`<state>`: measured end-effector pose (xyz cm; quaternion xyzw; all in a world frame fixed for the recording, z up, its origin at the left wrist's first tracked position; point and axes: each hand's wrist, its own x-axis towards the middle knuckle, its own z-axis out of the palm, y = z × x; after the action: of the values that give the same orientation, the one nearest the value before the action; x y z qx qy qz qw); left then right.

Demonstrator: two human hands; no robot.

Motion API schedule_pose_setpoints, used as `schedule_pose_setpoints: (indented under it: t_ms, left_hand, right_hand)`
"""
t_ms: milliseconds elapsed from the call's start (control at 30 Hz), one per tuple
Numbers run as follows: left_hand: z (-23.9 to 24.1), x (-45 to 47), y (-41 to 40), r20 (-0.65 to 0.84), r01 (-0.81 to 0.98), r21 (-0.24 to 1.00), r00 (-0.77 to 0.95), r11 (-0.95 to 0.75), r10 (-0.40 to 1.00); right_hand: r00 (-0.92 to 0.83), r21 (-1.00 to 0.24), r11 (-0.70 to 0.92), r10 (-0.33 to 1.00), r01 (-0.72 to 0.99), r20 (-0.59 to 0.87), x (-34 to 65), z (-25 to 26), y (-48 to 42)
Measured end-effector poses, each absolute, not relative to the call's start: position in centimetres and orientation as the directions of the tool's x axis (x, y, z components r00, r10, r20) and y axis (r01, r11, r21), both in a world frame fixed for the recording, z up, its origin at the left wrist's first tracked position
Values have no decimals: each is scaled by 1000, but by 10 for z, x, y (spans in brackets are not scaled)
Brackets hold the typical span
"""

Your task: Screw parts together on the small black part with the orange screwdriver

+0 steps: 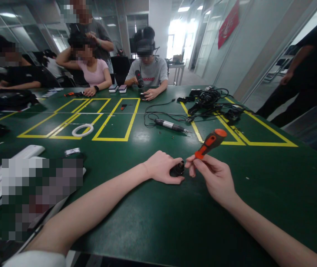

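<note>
My left hand (162, 167) rests low over the green table (136, 215), its fingers closed around a small dark cylindrical part (177, 170) with a narrow stub on top. Just to the right, my right hand (216, 178) pinches the lower end of a screwdriver (211, 144) with an orange and grey handle. The screwdriver is tilted, its handle end up and to the right. Its shaft is hidden or too thin to make out near my fingertips. The two hands are close together, beside the dark part.
A pen-shaped electric screwdriver (171, 125) with a cable lies beyond my hands. Tangled black cables (210, 100) sit at the back right. A white tape roll (82, 129) lies left, near yellow tape outlines (111, 139). A person (148, 66) across the table holds a dark power tool (139, 78).
</note>
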<state>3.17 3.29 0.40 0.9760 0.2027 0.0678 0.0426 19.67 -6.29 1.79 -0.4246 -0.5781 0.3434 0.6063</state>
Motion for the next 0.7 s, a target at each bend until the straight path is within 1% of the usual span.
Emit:
schedule_pose_setpoints:
  t_ms: [100, 167, 300, 400, 567, 700]
  left_hand:
    - [4, 32, 33, 91, 383, 89, 916, -919, 390]
    - [4, 32, 34, 84, 378, 103, 918, -920, 387]
    - [5, 34, 34, 70, 393, 91, 914, -915, 400]
    - [5, 34, 34, 63, 393, 73, 915, -917, 398]
    - [4, 35, 34, 76, 394, 39, 915, -918, 396]
    - [3, 36, 34, 64, 402, 33, 913, -915, 403]
  right_hand:
    - [98, -911, 411, 905, 42, 413, 195, 19, -64]
    - [114, -916, 401, 909, 29, 401, 195, 19, -65]
    - [138, -924, 372, 914, 86, 381, 195, 19, -66]
    - [141, -915, 388, 905, 113, 401, 197, 17, -64]
    - [94, -913, 407, 908, 34, 408, 197, 16, -63]
    - [121, -913, 408, 907, -4, 404, 196, 16, -65]
